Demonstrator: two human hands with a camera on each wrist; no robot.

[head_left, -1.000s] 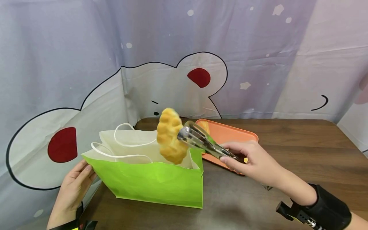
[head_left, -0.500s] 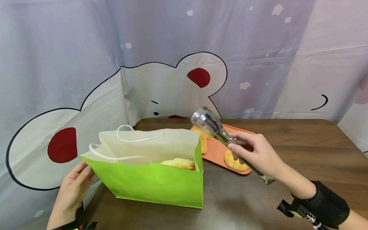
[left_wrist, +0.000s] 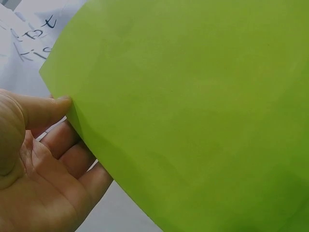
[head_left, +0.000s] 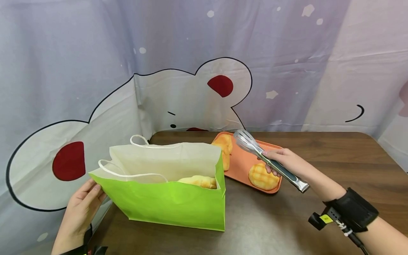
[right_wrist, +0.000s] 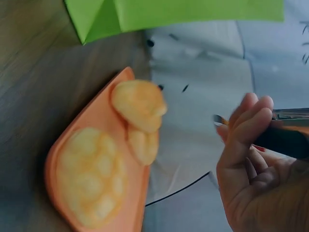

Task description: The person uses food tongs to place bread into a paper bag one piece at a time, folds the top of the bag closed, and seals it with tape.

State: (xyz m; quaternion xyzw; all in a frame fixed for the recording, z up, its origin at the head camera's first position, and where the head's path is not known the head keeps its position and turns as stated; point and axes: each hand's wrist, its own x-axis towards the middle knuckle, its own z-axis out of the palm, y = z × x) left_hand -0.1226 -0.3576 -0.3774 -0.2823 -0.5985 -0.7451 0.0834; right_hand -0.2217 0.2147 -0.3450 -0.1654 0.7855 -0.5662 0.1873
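The right hand (head_left: 285,158) is holding the tongs (head_left: 276,165) in its grip above the tray (head_left: 239,163). The tongs are slanting, their tips pointing forward and left. On the tray, 1 round bread (head_left: 262,176) is lying in front and other bread (head_left: 225,143) is lying behind. The left hand (head_left: 82,203) is pinching the left corner of the bag (head_left: 175,203). The bag is standing on the tabletop (head_left: 255,226), running long from left to right, with 1 pale bread (head_left: 200,181) showing inside its right end.
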